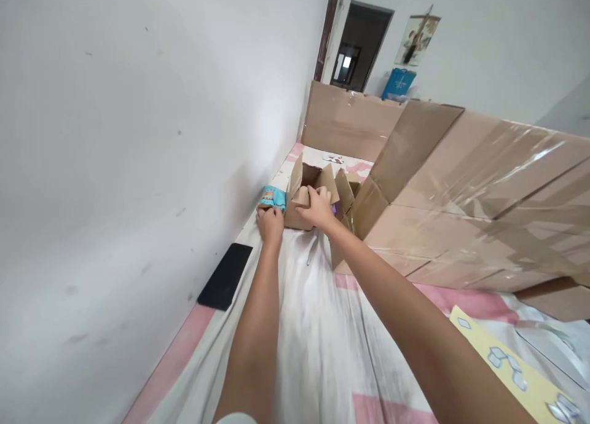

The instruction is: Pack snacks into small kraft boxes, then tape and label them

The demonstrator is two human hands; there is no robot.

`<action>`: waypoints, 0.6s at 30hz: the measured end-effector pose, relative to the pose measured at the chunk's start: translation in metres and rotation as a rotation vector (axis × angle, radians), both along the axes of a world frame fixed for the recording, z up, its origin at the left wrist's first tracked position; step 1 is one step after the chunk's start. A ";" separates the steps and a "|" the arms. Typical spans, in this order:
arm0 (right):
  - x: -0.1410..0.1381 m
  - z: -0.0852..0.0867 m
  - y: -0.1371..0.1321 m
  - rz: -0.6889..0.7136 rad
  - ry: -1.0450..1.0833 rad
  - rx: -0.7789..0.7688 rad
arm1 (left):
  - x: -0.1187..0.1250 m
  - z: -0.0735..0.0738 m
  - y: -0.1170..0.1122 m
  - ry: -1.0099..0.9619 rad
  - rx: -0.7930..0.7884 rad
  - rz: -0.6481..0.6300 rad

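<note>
Two bare hands at work around a small cardboard box (297, 220), which stands with its flaps raised, directly under the right grip and just beside the left grip. The right grip (319, 208) is bent closed over the box's near flap (302, 196), thumb toward the outer side and fingers over the top. The left grip (270, 222) has its fingers curled at the near edge of a blue packet (274, 196); whether it has closed on the packet cannot be told. Just right of the right grip, a second box (345, 187), also open, leans against a large cardboard panel (442, 184) covered in clear tape, which extends well to the right. Beyond both grips lies a small printed card (332, 158). Nearer than the left grip, a flat black object (225, 276) lies along the white wall (138, 153). White and pink cloth (308, 332) spreads beneath the grips; far to the right and nearer, a yellow sheet (509, 356) with printed shapes rests on it. Farthest beyond: a dark doorway (373, 31), a blue bag (399, 83) and a wall hanging (417, 40).
</note>
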State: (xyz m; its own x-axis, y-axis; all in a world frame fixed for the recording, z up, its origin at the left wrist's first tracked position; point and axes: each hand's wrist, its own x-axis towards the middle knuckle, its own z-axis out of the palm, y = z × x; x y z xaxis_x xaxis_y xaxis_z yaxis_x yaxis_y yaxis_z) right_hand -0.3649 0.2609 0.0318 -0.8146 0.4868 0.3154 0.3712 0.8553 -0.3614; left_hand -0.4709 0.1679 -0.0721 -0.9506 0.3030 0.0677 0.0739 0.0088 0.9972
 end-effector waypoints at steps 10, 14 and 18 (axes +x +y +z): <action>0.107 0.122 -0.082 0.368 0.355 0.222 | 0.091 0.137 -0.109 0.677 0.108 -0.006; 0.229 0.157 -0.109 0.511 0.634 0.182 | 0.193 0.153 -0.180 0.794 0.046 -0.150; 0.385 0.123 -0.138 0.548 0.483 0.015 | 0.312 0.086 -0.224 1.148 -0.168 -0.141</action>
